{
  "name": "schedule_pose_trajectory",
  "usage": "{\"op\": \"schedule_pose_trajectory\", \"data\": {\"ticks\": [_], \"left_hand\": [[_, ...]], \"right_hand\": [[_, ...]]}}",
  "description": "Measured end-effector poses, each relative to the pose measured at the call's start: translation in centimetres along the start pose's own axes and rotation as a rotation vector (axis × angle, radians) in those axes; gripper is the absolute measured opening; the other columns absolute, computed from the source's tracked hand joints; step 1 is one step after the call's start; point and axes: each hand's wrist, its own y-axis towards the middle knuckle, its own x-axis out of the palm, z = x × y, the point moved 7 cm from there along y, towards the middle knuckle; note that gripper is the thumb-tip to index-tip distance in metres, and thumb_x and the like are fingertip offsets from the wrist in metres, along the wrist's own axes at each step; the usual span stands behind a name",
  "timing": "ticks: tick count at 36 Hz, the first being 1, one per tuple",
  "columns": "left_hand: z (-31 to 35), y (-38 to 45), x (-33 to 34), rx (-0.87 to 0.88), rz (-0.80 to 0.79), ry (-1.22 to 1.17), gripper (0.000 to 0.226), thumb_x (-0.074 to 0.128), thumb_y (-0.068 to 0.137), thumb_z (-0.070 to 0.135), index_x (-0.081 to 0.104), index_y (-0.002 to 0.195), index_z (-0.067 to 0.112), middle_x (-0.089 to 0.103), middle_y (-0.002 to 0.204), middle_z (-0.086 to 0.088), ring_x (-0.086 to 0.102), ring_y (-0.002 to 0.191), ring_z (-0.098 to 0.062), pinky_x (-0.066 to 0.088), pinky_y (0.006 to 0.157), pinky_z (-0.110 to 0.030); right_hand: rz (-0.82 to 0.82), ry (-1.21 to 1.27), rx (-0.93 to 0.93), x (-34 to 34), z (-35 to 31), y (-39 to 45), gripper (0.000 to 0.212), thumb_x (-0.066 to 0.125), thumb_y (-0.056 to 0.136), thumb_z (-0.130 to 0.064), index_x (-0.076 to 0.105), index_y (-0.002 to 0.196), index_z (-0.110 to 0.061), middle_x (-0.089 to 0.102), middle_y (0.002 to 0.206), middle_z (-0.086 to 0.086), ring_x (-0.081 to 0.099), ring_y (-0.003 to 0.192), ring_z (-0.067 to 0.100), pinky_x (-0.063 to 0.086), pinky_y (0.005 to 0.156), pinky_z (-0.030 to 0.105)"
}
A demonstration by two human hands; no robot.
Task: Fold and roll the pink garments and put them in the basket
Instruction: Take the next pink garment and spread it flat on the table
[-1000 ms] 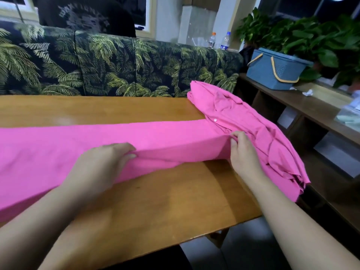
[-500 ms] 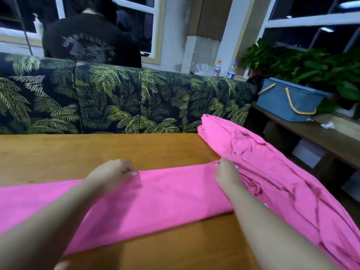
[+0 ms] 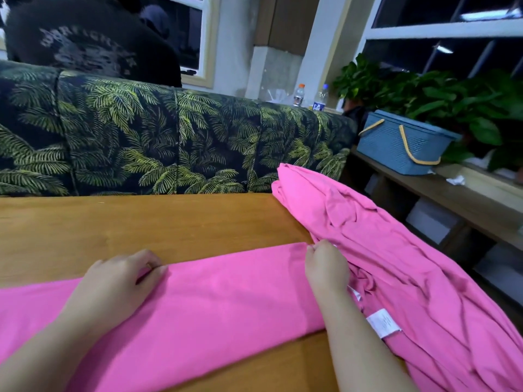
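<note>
Single head view, wide-angle, looking forward and down, close over table (image 3: 141,222), toward sofa (image 3: 169,137)

1. One long folded band of bright pink fabric (image 3: 215,301) lies across the table, with one crumpled heap of the same pink cloth (image 3: 402,250) at its right end; how many garments the heap holds cannot be told.
2. One white care label (image 3: 383,323) shows on the heap.
3. Two bare hands: the left hand (image 3: 119,281) and the right hand (image 3: 325,267).
4. One brown wooden table (image 3: 158,222).
5. One blue woven plastic basket (image 3: 396,142) with two tan handles.
6. Two clear plastic bottles (image 3: 310,96).
7. One dark sofa with a green palm-leaf print (image 3: 158,137).
8. One person in a black top (image 3: 85,41) behind the sofa.
</note>
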Motion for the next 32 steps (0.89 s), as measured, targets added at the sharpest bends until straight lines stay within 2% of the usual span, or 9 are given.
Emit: {"op": "schedule_pose_trajectory", "data": {"ticks": [4,6,8,10,14,19,23,27,32], "left_hand": [[-1.7,0.2,0.5,0.016,-0.052,-0.026,0.012,0.06,0.083,0.052,0.055,0.082,0.042,0.067,0.077,0.016,0.066,0.077,-0.019,0.05,0.07,-0.035],[-2.6,0.4,0.4,0.006,-0.052,-0.026,0.016,0.066,0.082,0.046,0.053,0.09,0.046,0.062,0.07,0.02,0.063,0.07,-0.017,0.051,0.065,-0.035],[-3.1,0.5,0.3,-0.028,-0.048,-0.012,0.015,0.07,0.082,0.037,0.056,0.079,0.04,0.06,0.066,0.017,0.061,0.066,-0.017,0.05,0.062,-0.034],[-2.6,0.5,0.1,-0.04,-0.043,0.004,0.019,0.068,0.084,0.037,0.054,0.071,0.038,0.059,0.064,0.013,0.059,0.065,-0.019,0.048,0.061,-0.033],[-1.9,0.4,-0.3,-0.045,-0.026,0.015,0.011,0.065,0.086,0.038,0.06,0.087,0.028,0.048,0.065,0.013,0.048,0.066,-0.019,0.033,0.06,-0.032],[-3.0,-0.5,-1.6,-0.032,-0.017,0.022,0.015,0.063,0.089,0.034,0.058,0.097,0.023,0.044,0.072,0.013,0.05,0.076,-0.02,0.028,0.064,-0.03],[-5.9,-2.3,-3.7,-0.066,-0.057,0.092,0.017,0.06,0.091,0.037,0.057,0.1,0.023,0.053,0.084,0.008,0.06,0.09,-0.024,0.039,0.07,-0.031],[-10.3,-5.2,-7.0,-0.144,-0.055,0.131,0.018,0.06,0.091,0.037,0.06,0.101,0.022,0.065,0.102,0.0,0.062,0.095,-0.026,0.047,0.078,-0.032],[-16.4,-9.5,-11.8,-0.248,-0.006,0.235,0.021,0.06,0.091,0.041,0.062,0.099,0.021,0.068,0.101,-0.001,0.063,0.094,-0.027,0.044,0.076,-0.033]], "right_hand": [[-0.012,-0.087,-0.015,0.0,-0.3,0.0,0.034,0.036,0.103,-0.028,0.056,0.117,-0.005,0.062,0.119,0.013,0.06,0.111,0.029,0.047,0.082,0.034],[-0.017,-0.084,-0.008,0.0,-0.4,0.0,0.033,0.036,0.103,-0.028,0.055,0.117,-0.004,0.061,0.12,0.013,0.059,0.112,0.03,0.047,0.082,0.035],[-0.023,-0.057,0.006,0.0,-0.3,0.0,0.032,0.038,0.102,-0.027,0.055,0.116,-0.004,0.061,0.119,0.014,0.059,0.112,0.031,0.047,0.082,0.036],[-0.008,-0.029,-0.015,0.0,-0.5,0.1,0.028,0.041,0.101,-0.025,0.056,0.114,-0.005,0.061,0.118,0.014,0.056,0.112,0.032,0.044,0.085,0.036],[0.057,0.024,-0.185,-1.2,-2.4,-1.1,0.025,0.052,0.093,-0.014,0.06,0.116,-0.017,0.057,0.118,0.005,0.047,0.114,0.027,0.036,0.096,0.038],[-0.041,0.159,-0.496,-2.2,-9.7,-6.5,0.02,0.054,0.092,-0.02,0.064,0.109,-0.023,0.058,0.114,-0.003,0.047,0.11,0.019,0.038,0.097,0.036],[-0.186,0.254,-0.723,-2.2,-16.8,-11.7,0.021,0.048,0.096,-0.023,0.062,0.113,-0.023,0.055,0.119,-0.006,0.043,0.115,0.015,0.037,0.1,0.035],[-0.284,0.264,-0.862,-1.7,-23.2,-16.0,0.026,0.045,0.098,-0.024,0.058,0.121,-0.025,0.052,0.127,-0.008,0.041,0.121,0.013,0.034,0.103,0.033],[-0.353,0.257,-0.999,-0.7,-30.4,-21.0,0.028,0.044,0.099,-0.028,0.056,0.124,-0.024,0.052,0.13,-0.006,0.04,0.123,0.015,0.033,0.101,0.033]]}}
